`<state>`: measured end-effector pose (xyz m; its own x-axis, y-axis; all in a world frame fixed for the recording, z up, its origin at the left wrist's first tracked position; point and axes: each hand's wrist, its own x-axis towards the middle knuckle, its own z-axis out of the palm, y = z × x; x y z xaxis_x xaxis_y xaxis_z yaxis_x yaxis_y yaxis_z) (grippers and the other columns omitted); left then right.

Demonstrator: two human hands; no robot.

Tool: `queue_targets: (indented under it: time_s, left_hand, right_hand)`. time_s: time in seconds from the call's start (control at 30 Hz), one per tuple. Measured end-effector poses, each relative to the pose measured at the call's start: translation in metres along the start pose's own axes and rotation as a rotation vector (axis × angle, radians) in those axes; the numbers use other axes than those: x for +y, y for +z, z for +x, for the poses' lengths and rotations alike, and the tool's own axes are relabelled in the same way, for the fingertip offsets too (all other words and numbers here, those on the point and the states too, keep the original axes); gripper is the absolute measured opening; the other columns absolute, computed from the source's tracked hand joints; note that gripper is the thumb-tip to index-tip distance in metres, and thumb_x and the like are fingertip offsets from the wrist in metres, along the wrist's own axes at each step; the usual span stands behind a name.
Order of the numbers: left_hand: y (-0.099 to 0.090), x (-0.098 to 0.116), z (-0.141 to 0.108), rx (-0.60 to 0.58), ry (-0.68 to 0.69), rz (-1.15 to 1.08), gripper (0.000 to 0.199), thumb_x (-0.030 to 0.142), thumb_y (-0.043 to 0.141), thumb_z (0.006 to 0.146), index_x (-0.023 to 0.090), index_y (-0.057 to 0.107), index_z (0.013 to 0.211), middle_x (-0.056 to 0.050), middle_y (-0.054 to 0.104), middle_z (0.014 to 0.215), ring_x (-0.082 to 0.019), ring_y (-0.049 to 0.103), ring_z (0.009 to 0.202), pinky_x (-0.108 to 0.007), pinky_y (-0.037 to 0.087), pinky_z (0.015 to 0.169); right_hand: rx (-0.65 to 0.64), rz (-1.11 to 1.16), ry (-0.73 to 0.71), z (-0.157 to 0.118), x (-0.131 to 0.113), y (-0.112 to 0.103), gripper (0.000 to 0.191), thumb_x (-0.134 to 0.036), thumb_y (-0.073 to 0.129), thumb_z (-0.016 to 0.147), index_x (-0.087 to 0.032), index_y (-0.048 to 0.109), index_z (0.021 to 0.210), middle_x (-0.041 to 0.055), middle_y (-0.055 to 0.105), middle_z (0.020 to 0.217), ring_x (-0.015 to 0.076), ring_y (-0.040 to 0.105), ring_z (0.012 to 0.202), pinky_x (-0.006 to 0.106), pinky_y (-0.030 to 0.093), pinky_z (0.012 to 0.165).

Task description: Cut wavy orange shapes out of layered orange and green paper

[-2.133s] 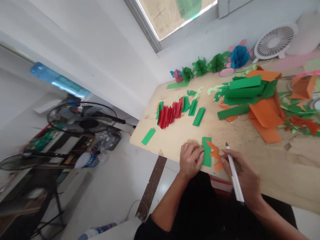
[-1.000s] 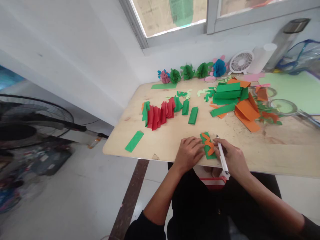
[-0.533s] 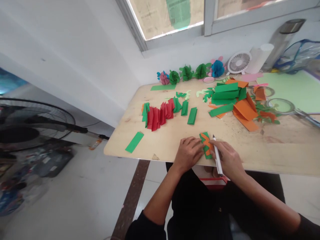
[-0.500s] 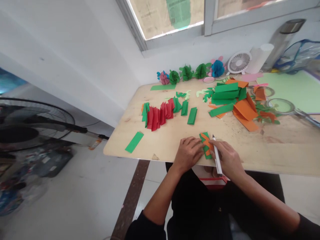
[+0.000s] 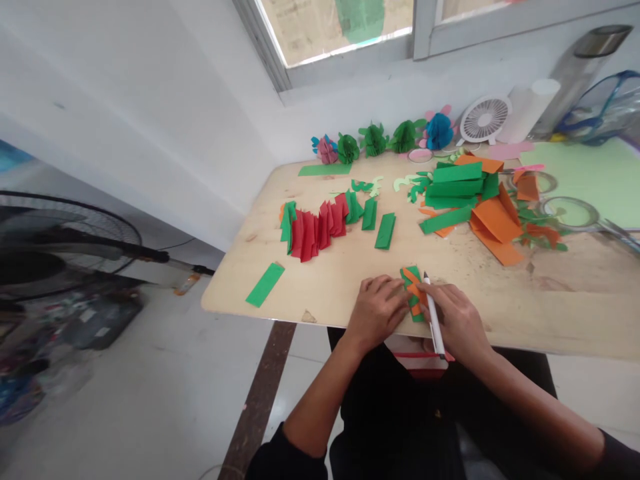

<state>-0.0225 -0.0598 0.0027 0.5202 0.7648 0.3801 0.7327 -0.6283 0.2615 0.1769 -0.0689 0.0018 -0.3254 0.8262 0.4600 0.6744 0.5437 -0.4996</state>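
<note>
Near the table's front edge lies a green paper strip (image 5: 418, 318) with a wavy orange paper cutout (image 5: 412, 275) on top of it. My left hand (image 5: 381, 308) rests from the left with curled fingertips pressing on the strip and the cutout's edge. My right hand (image 5: 457, 319) holds a white marker pen (image 5: 435, 320) slanting between thumb and fingers, its dark tip pointing away from me. The right fingertips also touch the cutout's right side. Both hands partly cover the two papers.
Red folded papers (image 5: 315, 233) and loose green strips (image 5: 385, 231) lie beyond my hands. At right are green strips (image 5: 455, 187), orange papers (image 5: 495, 220) and scissors (image 5: 570, 212). Paper pompom figures (image 5: 375, 140), a small fan (image 5: 485, 119) and a bottle (image 5: 585, 80) line the wall.
The camera view has shifted slightly. Both hands stay at the strip, and the orange cutout has turned or slid a little under the fingers. The pen remains in my right hand.
</note>
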Motion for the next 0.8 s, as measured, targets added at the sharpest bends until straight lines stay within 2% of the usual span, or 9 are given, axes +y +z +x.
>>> queue_targets:
  time_s: [0.17,0.4,0.8]
  left_hand:
    - [0.0,0.0,0.0,0.003,-0.006,-0.012,0.022,0.034,0.051,0.095,0.025,0.067,0.108,-0.003,0.063,0.126,-0.025,0.051,0.115,-0.042,0.04,0.094]
    - [-0.002,0.0,0.0,0.0,-0.005,-0.025,0.021,0.032,0.052,0.095,0.024,0.066,0.107,-0.004,0.063,0.126,-0.024,0.051,0.116,-0.041,0.039,0.095]
    - [-0.003,-0.001,0.0,-0.041,-0.011,0.005,0.018,0.033,0.054,0.094,0.024,0.067,0.103,-0.004,0.063,0.125,-0.024,0.05,0.118,-0.041,0.039,0.095]
  right_hand:
    - [-0.022,0.003,0.006,0.006,0.002,0.002,0.042,-0.019,0.053,0.089,-0.022,0.052,0.131,0.0113,0.067,0.11,0.0267,0.061,0.1,0.044,0.052,0.085]
    - [-0.041,-0.011,-0.052,0.015,0.005,0.004,0.054,-0.013,0.051,0.086,-0.021,0.045,0.14,0.0105,0.069,0.109,0.0263,0.062,0.097,0.044,0.052,0.084]
    - [-0.037,-0.011,-0.082,0.017,0.004,0.001,0.049,-0.017,0.051,0.088,-0.022,0.048,0.136,0.0096,0.069,0.102,0.0259,0.062,0.091,0.043,0.051,0.081]
